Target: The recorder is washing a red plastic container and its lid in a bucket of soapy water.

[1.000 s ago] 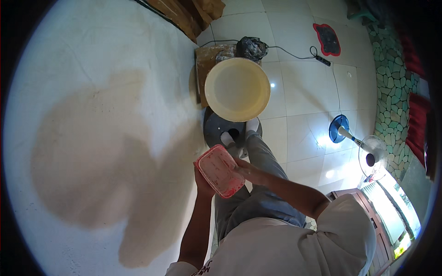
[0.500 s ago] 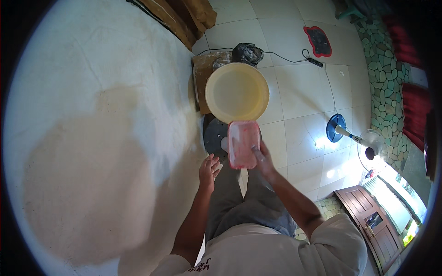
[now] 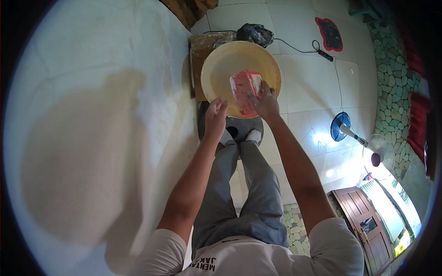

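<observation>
My right hand (image 3: 266,102) grips a shallow red-and-pink rectangular container (image 3: 244,92) by its right side. The container is tilted over a wide cream-yellow basin (image 3: 216,57), and its pale, smeared underside or inner face shows; which one I cannot tell. Beside the basin's near left rim is my left hand (image 3: 216,116), empty, with its fingers loosely curled and partly apart. It is close to the rim, but whether it touches is unclear. The basin's contents look pale and smooth.
A brown box-like stand (image 3: 198,87) is under the basin, with a black plastic bag (image 3: 254,34) behind. My socked feet stand on a dark platform (image 3: 235,129). A pale wall (image 3: 92,50) runs along the left. Cable, power strip (image 3: 325,55) and standing fan (image 3: 341,126) are at right.
My right hand has carried the red container forward over the basin and tipped it. My left hand has moved forward to the basin's near rim, and my view has shifted.
</observation>
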The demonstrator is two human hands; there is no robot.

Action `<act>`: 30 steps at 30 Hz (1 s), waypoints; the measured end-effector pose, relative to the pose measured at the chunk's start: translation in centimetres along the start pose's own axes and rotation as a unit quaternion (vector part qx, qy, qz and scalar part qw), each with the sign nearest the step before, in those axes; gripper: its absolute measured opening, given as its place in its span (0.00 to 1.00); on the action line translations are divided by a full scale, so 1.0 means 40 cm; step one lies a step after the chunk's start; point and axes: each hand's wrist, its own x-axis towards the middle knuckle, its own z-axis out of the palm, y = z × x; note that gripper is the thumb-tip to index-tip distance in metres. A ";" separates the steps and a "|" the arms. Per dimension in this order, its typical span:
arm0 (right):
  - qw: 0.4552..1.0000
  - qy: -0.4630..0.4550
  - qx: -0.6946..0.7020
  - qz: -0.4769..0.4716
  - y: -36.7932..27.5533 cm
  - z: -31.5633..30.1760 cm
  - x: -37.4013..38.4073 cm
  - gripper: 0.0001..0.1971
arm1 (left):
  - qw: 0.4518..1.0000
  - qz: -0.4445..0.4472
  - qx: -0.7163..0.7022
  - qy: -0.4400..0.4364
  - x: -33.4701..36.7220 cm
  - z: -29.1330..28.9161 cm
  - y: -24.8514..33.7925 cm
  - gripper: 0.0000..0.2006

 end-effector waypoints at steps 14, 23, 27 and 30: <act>0.935 -0.100 -0.336 -0.060 0.024 0.165 0.281 0.50 | 0.977 0.173 0.126 -0.028 0.198 0.111 -0.115 0.17; 0.927 -0.143 -0.343 -0.047 0.051 0.229 0.332 0.52 | 0.695 0.174 0.658 -0.232 0.394 0.089 -0.011 0.14; 0.932 -0.136 -0.332 -0.047 0.073 0.253 0.392 0.53 | 0.699 0.203 0.650 -0.218 0.460 0.077 -0.007 0.13; 0.936 -0.180 -0.304 -0.015 0.102 0.291 0.431 0.52 | 0.631 0.255 0.704 -0.203 0.490 0.047 -0.038 0.13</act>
